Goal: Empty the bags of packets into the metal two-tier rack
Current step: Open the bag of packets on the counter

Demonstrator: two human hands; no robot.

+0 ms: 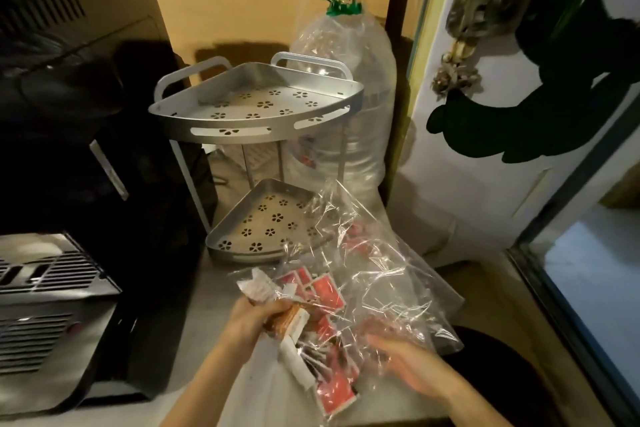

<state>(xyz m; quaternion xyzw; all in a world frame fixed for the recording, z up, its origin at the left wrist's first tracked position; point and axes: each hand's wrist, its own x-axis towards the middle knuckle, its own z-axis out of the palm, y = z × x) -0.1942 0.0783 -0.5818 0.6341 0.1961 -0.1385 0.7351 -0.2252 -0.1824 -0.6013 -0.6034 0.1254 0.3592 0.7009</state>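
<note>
While our left hand (258,317) grips a bunch of packets (277,302), our right hand (405,362) lies open, fingers spread under the clear plastic bag (384,291)

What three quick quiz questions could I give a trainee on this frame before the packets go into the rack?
1. True or false: both tiers of the metal two-tier rack hold no packets yet.
2. Which hand grips a bunch of packets?
A. left hand
B. right hand
C. neither
3. Fill in: behind the rack stands a large clear plastic water bottle with a ____ cap.

Key:
1. True. The upper shelf and the lower shelf show only their flower-shaped perforations.
2. A. The right hand lies with fingers spread against the clear plastic bag, which still holds red packets.
3. Green.
</note>
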